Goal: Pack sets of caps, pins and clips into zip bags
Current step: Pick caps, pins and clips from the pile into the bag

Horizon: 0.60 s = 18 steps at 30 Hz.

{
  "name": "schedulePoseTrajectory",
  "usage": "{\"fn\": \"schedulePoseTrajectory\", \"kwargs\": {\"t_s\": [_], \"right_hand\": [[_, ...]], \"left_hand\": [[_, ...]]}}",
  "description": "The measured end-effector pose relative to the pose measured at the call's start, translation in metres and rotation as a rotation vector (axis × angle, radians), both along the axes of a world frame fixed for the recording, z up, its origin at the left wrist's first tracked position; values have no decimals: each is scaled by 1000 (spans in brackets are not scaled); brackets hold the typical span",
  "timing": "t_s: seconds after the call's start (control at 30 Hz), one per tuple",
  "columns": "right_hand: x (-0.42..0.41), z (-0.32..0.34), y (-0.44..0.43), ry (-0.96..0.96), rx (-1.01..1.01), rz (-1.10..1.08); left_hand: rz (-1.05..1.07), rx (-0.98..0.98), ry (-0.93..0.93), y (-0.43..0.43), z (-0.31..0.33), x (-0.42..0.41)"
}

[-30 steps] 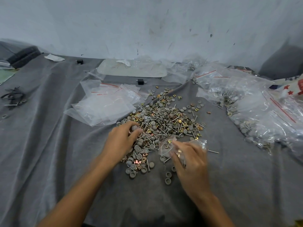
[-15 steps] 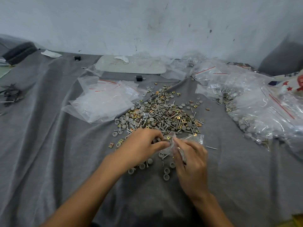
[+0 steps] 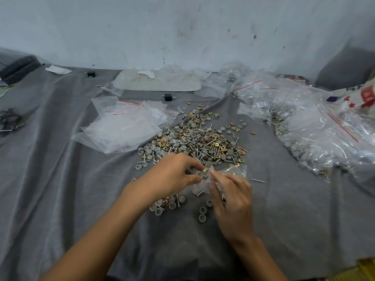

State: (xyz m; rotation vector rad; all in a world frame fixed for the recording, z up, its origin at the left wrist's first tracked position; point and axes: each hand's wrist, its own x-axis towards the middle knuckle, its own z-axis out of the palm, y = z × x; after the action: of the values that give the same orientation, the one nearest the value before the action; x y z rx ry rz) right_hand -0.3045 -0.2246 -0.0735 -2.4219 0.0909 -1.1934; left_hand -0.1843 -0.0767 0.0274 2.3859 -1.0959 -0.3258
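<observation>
Pinching crumpled clear zip bag (image 3: 199, 185), grey cap (image 3: 205, 175) inside

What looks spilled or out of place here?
A lone pin lies on the cloth, right of the bag that the left hand and right hand hold, apart from the pile. A stray clip sits farther back, right of the pile. Nothing else stands out.

Grey cloth (image 3: 60, 179) carries a central heap of caps, pins and clips (image 3: 194, 138), a stack of empty zip bags (image 3: 125, 128) to its left, filled bags (image 3: 324, 134) to its right, and a pale tray (image 3: 156, 83) behind.
</observation>
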Motion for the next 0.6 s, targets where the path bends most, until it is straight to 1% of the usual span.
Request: {"fn": "schedulePoseTrajectory", "kwargs": {"t_s": [0.27, 0.4, 0.53, 0.6], "right_hand": [[1, -2, -1, -25, 3, 3], [2, -3, -1, -39, -8, -1], [2, -4, -3, -63, 3, -13], [3, -5, -4, -76, 21, -34]], "left_hand": [[-30, 72, 65, -6, 8, -3], [-51, 5, 145, -5, 10, -2], [-91, -147, 299, 0, 10, 0], [-29, -199, 257, 8, 8, 3]]}}
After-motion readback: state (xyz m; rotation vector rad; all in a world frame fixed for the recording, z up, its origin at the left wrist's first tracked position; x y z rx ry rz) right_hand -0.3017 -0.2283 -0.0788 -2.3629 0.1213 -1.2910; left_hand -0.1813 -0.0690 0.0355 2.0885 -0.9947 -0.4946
